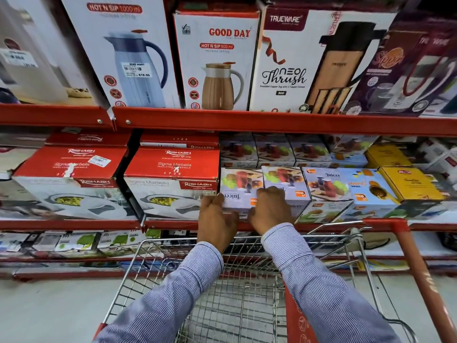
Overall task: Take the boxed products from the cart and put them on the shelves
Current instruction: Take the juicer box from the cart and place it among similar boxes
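Observation:
A small lilac Juicer box sits at the front of the middle red shelf, lying with its lettering upside down. My left hand grips its left front corner. On its right side rests my right hand, fingers curled over the top edge and also touching the neighbouring Juicer box. Below both arms stands the wire shopping cart; its visible basket shows no boxes. Both sleeves are blue striped.
Red Rishabh casserole boxes stand tight against the left of the held box. More Juicer boxes and yellow boxes fill the shelf to the right. Tall jug boxes line the upper shelf. The cart's red handle frame rises at right.

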The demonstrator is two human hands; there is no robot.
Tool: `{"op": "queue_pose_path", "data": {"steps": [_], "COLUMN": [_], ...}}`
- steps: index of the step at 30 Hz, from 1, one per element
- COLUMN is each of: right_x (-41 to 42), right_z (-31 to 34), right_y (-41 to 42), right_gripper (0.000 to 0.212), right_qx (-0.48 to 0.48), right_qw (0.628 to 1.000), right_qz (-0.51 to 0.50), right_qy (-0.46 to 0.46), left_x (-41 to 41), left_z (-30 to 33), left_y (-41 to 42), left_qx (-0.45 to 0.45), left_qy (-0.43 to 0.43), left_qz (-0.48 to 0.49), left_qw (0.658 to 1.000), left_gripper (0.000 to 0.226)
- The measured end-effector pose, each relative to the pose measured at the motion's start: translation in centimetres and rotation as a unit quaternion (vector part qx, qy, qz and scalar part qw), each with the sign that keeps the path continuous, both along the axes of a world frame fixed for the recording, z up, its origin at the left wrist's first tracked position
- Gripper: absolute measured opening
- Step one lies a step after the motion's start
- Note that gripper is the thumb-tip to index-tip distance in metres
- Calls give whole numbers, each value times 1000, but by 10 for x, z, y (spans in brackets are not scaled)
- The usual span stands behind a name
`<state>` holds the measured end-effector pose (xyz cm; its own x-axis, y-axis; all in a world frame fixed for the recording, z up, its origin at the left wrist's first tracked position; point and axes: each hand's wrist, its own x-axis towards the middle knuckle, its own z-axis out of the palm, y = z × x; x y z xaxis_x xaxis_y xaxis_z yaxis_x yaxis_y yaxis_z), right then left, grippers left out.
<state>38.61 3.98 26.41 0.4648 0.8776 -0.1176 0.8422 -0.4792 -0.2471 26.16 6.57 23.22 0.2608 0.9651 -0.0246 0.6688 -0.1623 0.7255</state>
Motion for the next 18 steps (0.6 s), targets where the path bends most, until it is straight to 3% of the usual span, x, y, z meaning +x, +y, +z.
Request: {"op": "queue_pose_path", "data": {"steps": [7,13,16,18], "right_x": [3,36,58,68], "right_z": [2,6,7,7], "right_y": [20,29,38,44], "right_gripper": [40,63,52,45], "right_qx": [-40,-71,-91,-97], "right_qw": [995,986,980,975], "right_qz": [18,115,165,193], "right_qy": [-87,-98,-68,-49], "left_x": [3,15,26,32], "left_z": [14,46,65,75], "left_y": [8,21,47,67], "left_qx": [25,142,224,253], "left_qy": [209,253,257,298], "left_qz": [-72,-160,-210,-268], "left_qw": [975,943,916,881], "left_gripper": [75,23,31,36]}}
